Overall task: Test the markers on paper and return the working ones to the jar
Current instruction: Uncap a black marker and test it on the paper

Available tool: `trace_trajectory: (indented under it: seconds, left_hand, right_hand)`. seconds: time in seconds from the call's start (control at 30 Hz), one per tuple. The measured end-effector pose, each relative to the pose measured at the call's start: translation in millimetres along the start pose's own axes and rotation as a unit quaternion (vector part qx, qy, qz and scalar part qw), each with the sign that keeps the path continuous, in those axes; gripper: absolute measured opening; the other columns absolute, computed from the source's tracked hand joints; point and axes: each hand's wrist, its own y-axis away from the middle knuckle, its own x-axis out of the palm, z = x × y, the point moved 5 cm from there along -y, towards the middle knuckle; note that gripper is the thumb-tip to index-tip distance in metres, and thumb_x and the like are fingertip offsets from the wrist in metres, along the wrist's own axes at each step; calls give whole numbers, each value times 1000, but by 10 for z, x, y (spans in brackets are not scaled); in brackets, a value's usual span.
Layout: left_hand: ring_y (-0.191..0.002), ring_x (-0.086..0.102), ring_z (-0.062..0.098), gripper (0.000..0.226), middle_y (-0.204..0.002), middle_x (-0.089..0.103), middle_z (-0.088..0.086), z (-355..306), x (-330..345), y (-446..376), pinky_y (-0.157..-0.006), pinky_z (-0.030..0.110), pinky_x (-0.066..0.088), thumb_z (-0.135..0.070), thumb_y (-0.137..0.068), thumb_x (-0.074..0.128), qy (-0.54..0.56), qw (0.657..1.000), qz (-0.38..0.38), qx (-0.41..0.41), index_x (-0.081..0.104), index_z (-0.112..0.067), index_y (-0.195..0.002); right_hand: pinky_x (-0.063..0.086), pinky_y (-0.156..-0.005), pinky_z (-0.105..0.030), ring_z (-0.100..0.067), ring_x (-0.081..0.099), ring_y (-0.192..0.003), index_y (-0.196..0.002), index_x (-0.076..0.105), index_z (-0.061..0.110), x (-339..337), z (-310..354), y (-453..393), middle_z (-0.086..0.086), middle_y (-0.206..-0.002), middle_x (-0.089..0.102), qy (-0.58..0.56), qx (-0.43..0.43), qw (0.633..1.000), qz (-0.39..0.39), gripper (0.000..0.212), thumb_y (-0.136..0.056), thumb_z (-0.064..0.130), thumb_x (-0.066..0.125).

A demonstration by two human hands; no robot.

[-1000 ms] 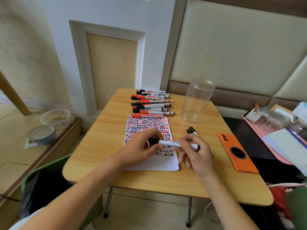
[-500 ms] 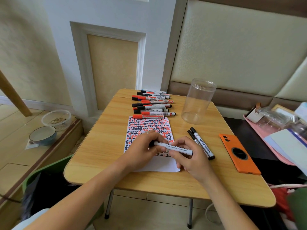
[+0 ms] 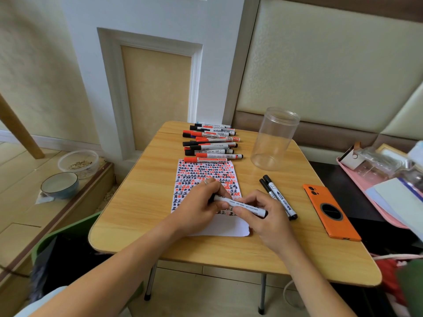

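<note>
A white marker with black ends (image 3: 238, 205) lies level over the lower part of the paper (image 3: 219, 227), held by both hands. My left hand (image 3: 201, 208) grips its left end, where the cap is hidden under the fingers. My right hand (image 3: 263, 216) pinches the barrel near its right end. The paper is covered with red and black test marks. A row of several red and black markers (image 3: 210, 145) lies beyond the paper. Two black markers (image 3: 278, 196) lie side by side to the right. The clear plastic jar (image 3: 274, 138) stands upright with nothing in it.
An orange phone (image 3: 329, 211) lies face down at the right of the wooden table (image 3: 142, 197). A pink tray (image 3: 357, 179) with papers and clutter sits further right. Two bowls (image 3: 60, 184) rest on a low ledge at the left.
Both hands have drawn the marker slightly nearer and lower over the paper. The two black markers on the right, earlier half hidden by my right hand, now show fully.
</note>
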Motion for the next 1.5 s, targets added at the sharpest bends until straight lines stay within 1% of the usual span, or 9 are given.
trace_trajectory:
  seconds: [0.1, 0.27, 0.47, 0.63, 0.73, 0.83, 0.9, 1.03, 1.5]
  left_hand:
    - [-83, 53, 6, 7, -91, 57, -7, 10, 2, -5, -69, 11, 36, -8, -92, 70, -3, 1000, 1, -1, 66, -13, -94]
    - [-86, 52, 5, 12, -95, 53, -11, 29, 58, 6, -70, 15, 38, -22, -93, 73, -57, 998, 15, 30, 66, -19, -102]
    - [-132, 43, 17, 51, -143, 46, -4, 201, -56, 7, -108, 37, 38, -40, -100, 59, -191, 981, 15, -14, 45, -25, -146]
    - [-153, 21, 16, 57, -161, 35, -5, 466, -229, 40, -119, 40, 19, -56, -102, 33, -323, 941, 44, -96, 41, -32, -153]
    - [-155, 13, 15, 84, -164, 31, -6, 515, -231, 74, -121, 41, 13, -69, -84, 4, -325, 937, 67, -110, 39, -36, -153]
    - [-155, 15, 16, 86, -164, 32, -5, 546, -217, 86, -122, 41, 11, -69, -83, 1, -321, 939, 60, -111, 40, -37, -153]
    - [-154, 17, 16, 84, -163, 32, -5, 571, -212, 82, -122, 40, 11, -69, -84, 2, -325, 937, 58, -112, 40, -37, -152]
    - [-153, 22, 16, 81, -161, 34, -6, 595, -197, 79, -121, 39, 12, -68, -85, 4, -328, 936, 55, -112, 41, -38, -151]
    - [-147, 31, 14, 77, -156, 39, -9, 581, -250, 45, -119, 42, 16, -69, -84, 12, -310, 942, 56, -114, 46, -39, -147]
  right_hand:
    - [50, -61, -42, -19, 63, -69, -90, 72, 27, -1, 11, 2, 5, -79, 70, 44, -11, 999, -9, 8, -89, 25, 79]
    - [47, -70, -20, -12, 61, -86, -90, 68, 22, 48, 48, -16, 12, -91, 59, 204, -96, 974, -33, 13, -86, 15, 79]
    - [45, -65, -28, -10, 53, -82, -98, 59, 24, 0, -79, -45, 13, -87, 52, 264, -67, 960, -69, 17, -91, 16, 72]
    - [46, -59, -35, -17, 52, -74, -89, 54, 19, -163, -251, -72, 5, -79, 53, 361, 16, 919, -158, 20, -89, 16, 74]
    - [43, -62, -34, -19, 49, -78, -83, 56, 18, -263, -239, -78, 2, -82, 54, 438, 32, 877, -195, 23, -85, 20, 78]
    - [43, -71, -37, -25, 49, -89, -80, 63, 16, -360, -220, -76, -4, -93, 56, 496, 31, 837, -228, 21, -79, 26, 81]
    - [44, -75, -37, -29, 53, -97, -78, 62, 16, -411, -224, -91, -7, -100, 61, 490, 35, 841, -226, 20, -78, 24, 81]
    - [33, -57, -28, -20, 52, -78, -87, 53, 19, -519, -322, -118, 1, -87, 57, 439, 106, 869, -202, 20, -90, 22, 73]
    - [43, -68, -35, -23, 54, -84, -98, 58, 16, -460, -236, -143, -2, -90, 60, 480, 122, 843, -209, 19, -90, 26, 72]
